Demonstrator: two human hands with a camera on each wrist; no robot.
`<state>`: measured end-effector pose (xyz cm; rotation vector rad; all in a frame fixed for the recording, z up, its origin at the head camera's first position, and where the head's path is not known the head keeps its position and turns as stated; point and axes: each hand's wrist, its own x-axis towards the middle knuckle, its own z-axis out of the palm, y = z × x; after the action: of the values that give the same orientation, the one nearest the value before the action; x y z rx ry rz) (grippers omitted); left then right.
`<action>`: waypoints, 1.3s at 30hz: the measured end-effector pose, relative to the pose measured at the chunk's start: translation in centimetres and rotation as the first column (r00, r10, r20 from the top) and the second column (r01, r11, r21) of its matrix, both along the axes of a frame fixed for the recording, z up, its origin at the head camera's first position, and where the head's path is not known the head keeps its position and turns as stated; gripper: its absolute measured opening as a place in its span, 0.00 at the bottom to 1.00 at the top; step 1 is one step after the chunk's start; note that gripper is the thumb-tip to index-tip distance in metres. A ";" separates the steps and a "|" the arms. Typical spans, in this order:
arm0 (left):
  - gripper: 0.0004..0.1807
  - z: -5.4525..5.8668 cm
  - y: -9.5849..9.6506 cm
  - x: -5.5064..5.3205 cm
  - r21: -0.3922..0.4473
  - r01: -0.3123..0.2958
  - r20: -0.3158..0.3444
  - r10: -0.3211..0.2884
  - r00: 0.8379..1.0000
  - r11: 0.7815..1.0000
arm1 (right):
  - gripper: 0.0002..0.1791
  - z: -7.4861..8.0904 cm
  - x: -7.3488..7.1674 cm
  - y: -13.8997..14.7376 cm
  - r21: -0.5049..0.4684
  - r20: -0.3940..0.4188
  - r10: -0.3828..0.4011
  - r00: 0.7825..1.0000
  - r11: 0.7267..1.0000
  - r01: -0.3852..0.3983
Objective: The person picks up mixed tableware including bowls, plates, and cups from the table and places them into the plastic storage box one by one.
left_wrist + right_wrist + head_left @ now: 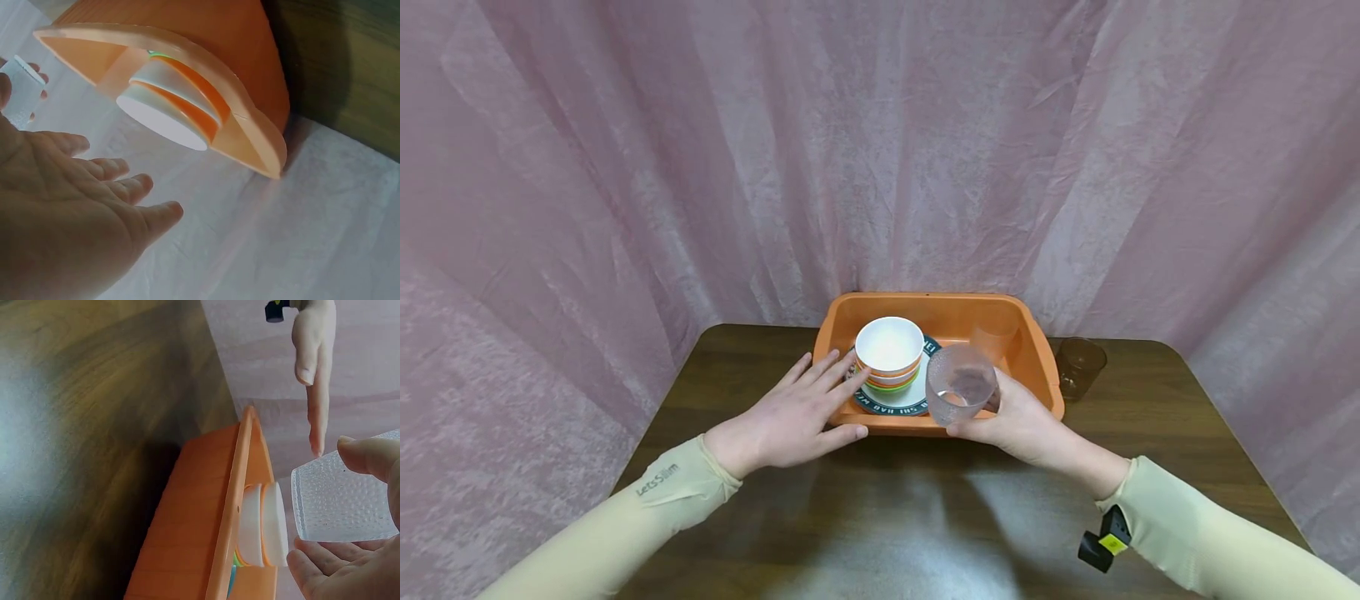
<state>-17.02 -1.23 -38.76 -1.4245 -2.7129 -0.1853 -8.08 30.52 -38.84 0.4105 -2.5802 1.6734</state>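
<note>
My right hand (pixel 1026 423) grips a clear textured cup (pixel 958 379) by its side, holding it over the front right of an orange basin (pixel 925 426). In the right wrist view, thumb and fingers are on opposite sides of the cup (pixel 337 497). My left hand (pixel 793 421) is spread with straight fingers at the basin's front left, holding nothing. Its fingertips overlap a stack of white bowls (pixel 889 346) with orange and green bands in the head view, but stand apart from the bowls (pixel 162 119) in the left wrist view. Under the bowls lies a white plate (pixel 898 405) with a dark lettered rim.
Another clear cup (pixel 995 335) stands inside the basin at the back right. Outside, a brown see-through glass (pixel 1078 367) is close to the basin's right wall. The dark wooden table (pixel 880 525) backs onto a pink curtain (pixel 880 150).
</note>
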 end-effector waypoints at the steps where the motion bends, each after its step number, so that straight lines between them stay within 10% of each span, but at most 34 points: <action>1: 0.44 0.1 0.1 -0.1 0.011 0.001 0.020 -0.001 1.000 1.000 | 0.38 0.0 0.0 -0.1 -0.002 -0.001 0.006 1.000 1.000 -0.006; 5: 0.46 0.7 0.7 -0.2 0.087 -0.002 0.163 -0.012 0.987 0.996 | 0.38 0.0 -0.1 -0.3 -0.004 0.004 0.013 1.000 1.000 -0.013; 13: 0.49 2.0 3.0 0.2 0.230 -0.062 0.418 -0.041 0.907 0.971 | 0.37 -0.1 -0.3 -0.6 0.003 -0.007 0.018 1.000 1.000 -0.018; 21: 0.52 2.4 5.8 0.8 0.360 -0.068 0.494 -0.128 0.860 0.931 | 0.37 -0.1 -0.3 -1.0 -0.007 -0.007 0.052 0.999 0.999 -0.052; 39: 0.43 1.9 7.8 0.9 0.498 -0.048 0.490 -0.235 0.839 0.866 | 0.39 -0.3 -0.5 -1.6 0.041 0.016 0.065 0.998 0.997 -0.066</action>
<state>-16.17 6.54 -36.83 -1.5015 -2.6434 -1.3805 -8.59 28.89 -39.17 0.4915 -2.6439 1.6517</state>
